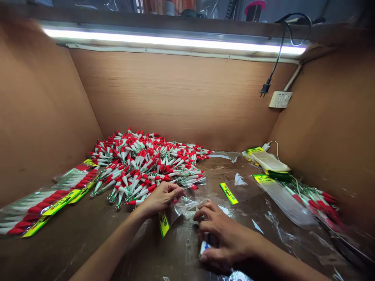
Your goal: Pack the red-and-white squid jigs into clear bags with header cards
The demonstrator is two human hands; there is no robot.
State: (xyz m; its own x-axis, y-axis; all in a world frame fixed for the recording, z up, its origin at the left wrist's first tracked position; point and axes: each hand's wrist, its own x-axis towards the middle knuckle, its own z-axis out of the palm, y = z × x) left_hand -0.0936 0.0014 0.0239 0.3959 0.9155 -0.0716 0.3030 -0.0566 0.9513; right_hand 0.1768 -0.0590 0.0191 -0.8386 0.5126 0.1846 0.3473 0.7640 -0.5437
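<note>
The yellow label on the clear bag starts with "BCT"; its remaining letters are hard to make out. That bag is in the left hand, pinched between thumb and fingers, with the label hanging below them on the near side and the clear plastic reaching toward the right hand. The right hand lies just beside the bag, low over the brown table, its fingers bent and its thumb against a small white-and-blue block. Because the hand covers most of that block, I cannot tell whether it is firmly grasped or only covered.

Another bag, flat on the table beyond the right hand, reads "BCT LURE" in dark letters on yellow with a green edge. Similar yellow tops show on the stack of bags at the back right and on the filled bags at the left, where red-and-white lures lie side by side under the plastic.

Just beyond the left hand spreads a big pile of red-and-white lures with green strands. A smaller bunch of lures lies at the right, near the side wall.
</note>
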